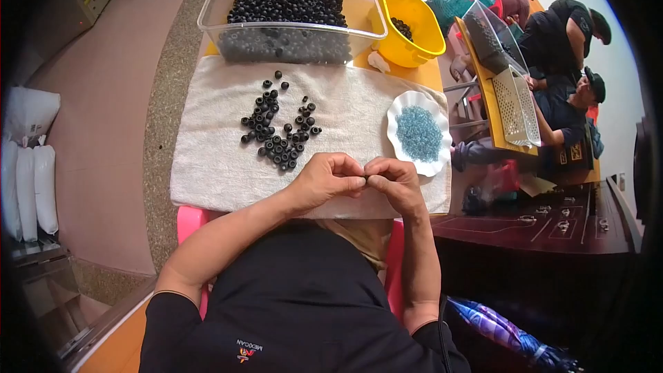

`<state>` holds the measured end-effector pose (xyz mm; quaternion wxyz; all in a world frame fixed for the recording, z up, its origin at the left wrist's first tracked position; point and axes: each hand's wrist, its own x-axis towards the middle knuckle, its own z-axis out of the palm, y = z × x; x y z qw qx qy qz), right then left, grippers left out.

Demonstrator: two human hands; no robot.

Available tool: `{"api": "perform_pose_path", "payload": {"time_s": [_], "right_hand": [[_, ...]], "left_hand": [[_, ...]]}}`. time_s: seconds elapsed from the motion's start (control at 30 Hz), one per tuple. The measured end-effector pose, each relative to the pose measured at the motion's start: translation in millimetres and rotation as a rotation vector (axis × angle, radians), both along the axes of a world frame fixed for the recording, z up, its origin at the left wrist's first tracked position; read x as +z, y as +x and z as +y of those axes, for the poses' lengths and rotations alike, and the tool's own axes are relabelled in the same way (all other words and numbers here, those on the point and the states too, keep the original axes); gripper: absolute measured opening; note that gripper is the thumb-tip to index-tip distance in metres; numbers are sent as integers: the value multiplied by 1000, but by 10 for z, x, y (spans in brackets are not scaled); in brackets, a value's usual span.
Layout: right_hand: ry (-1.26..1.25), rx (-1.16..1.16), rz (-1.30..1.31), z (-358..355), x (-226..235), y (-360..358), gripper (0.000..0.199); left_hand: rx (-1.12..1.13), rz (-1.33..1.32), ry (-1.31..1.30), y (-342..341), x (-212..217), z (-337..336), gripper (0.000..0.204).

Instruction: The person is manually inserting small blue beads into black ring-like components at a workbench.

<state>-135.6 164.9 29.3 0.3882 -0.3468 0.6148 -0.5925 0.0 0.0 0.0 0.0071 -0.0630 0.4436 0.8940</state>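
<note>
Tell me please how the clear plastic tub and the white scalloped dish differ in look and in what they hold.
The clear plastic tub is large, deep and rectangular; the white scalloped dish is small, shallow and wavy-rimmed. The tub holds a heap of black rings; the dish holds tiny blue pieces. The tub stands beyond the white towel; the dish lies on its right part. Both are open on top.

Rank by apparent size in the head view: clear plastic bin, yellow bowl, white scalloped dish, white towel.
1. white towel
2. clear plastic bin
3. and 4. yellow bowl and white scalloped dish look alike; the bowl sits farther off and tilted, so I won't rank them.
</note>
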Motion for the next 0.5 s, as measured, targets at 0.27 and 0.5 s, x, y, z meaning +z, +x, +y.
{"api": "perform_pose_path", "payload": {"time_s": [0.27,0.5], "right_hand": [[89,53,92,-20,114,-2,7],[159,128,-12,-10,146,-44,11]], "left_hand": [[1,-12,12,6,22,7,16],[-16,-9,-35,10,23,15,15]]}}
